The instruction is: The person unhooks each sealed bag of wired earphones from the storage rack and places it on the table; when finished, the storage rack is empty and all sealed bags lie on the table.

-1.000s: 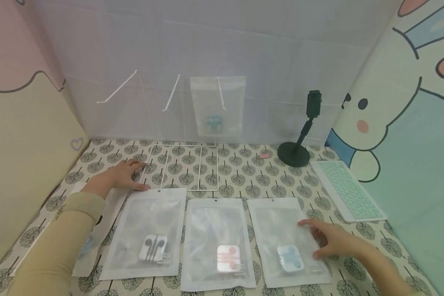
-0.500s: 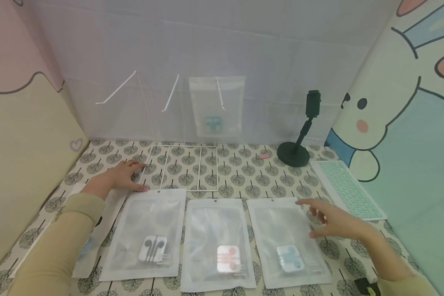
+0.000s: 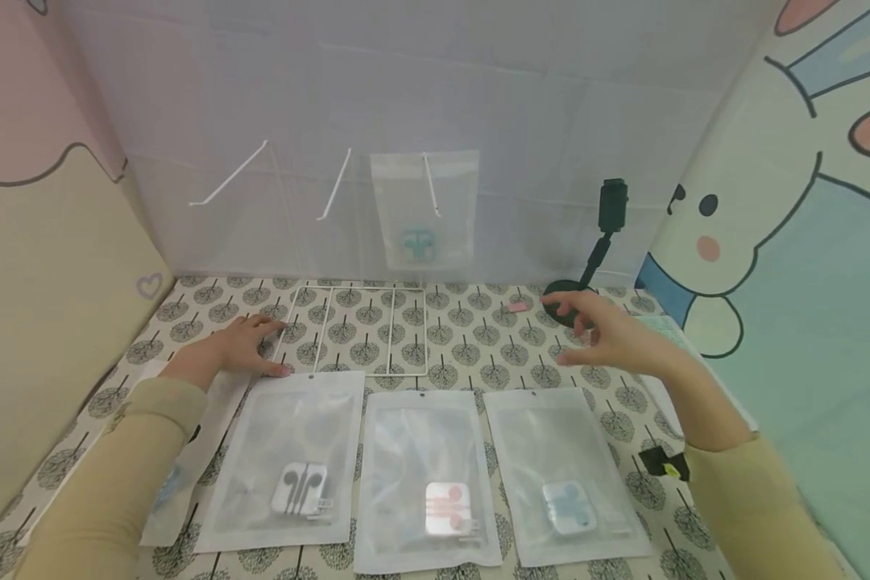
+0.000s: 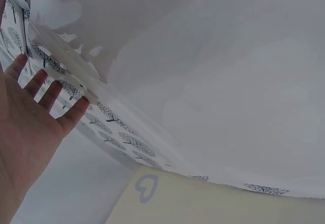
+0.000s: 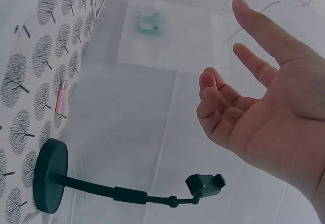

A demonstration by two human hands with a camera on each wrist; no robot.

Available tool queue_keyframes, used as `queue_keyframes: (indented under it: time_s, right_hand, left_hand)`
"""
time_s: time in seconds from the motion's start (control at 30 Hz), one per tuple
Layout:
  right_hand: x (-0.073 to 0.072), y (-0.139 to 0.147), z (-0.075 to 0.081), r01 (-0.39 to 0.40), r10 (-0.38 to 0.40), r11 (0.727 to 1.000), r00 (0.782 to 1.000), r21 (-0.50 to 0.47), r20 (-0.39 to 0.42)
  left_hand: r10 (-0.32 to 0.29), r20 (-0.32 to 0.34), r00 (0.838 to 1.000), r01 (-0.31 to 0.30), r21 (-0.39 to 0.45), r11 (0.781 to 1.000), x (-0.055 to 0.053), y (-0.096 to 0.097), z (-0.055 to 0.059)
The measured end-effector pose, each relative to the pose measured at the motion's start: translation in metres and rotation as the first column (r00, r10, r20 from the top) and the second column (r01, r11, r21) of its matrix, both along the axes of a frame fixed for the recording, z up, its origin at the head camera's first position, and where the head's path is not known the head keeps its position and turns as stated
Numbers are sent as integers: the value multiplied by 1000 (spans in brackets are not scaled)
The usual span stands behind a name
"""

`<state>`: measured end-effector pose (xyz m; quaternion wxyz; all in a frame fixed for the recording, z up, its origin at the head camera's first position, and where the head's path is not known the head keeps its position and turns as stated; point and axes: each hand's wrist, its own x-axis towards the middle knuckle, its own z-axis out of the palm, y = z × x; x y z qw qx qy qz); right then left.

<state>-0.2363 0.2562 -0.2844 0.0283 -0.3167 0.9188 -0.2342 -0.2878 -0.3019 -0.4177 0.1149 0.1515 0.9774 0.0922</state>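
My left hand rests on the tree-print cloth by the left side of a white wire rack base, fingers relaxed and holding nothing. Just below it lies a frosted zip bag with black earphones inside. Another bag is partly hidden under the left forearm. Further right lie a bag with pink earphones and a bag with light blue ones. My right hand is raised in front of the black phone stand; in the right wrist view this hand is empty, fingers loosely bent.
Three white hooks stick out at the back; a bag with teal earphones hangs on the right one. The rack base lies flat below them. A pink USB stick lies left of the stand. A mint-green keyboard is partly behind the right arm.
My right hand has moved from the right edge of the light blue earphones' bag up and away toward the phone stand. The left hand has stayed in place.
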Motion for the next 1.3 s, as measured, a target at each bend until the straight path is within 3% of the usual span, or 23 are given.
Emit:
queue_keyframes:
  time_s: [0.13,0.3,0.5,0.8,1.1,1.23,1.3]
  right_hand:
    - [-23,-22,14,-29,29,1000,998,5,-49]
    - [-52,-48,24,-27,25,998,999,-63,-37]
    - [-85,-70,22,-16,12,991,999,-135,-30]
    - [-127,-88,13,48,-32,966,997,-256,65]
    - [-161,-108,0,102,-72,944,992,-313,108]
    - [-167,-116,-5,141,-100,937,985,-321,140]
    - [-163,-119,-2,158,-109,933,980,-323,164]
  left_hand:
    - [15,2,1000,-15,-12,1000,1,-1,1]
    - [13,6,1000,-13,-5,1000,0,-1,0]
    - [20,30,999,-20,11,1000,1,1,1]
    - [19,16,1000,-19,-9,1000,2,2,5]
    - [24,17,1000,-24,-6,1000,5,-5,5]
    - [12,8,1000,-12,-10,1000,7,-7,5]
    - [14,12,1000,-13,-12,1000,7,-7,5]
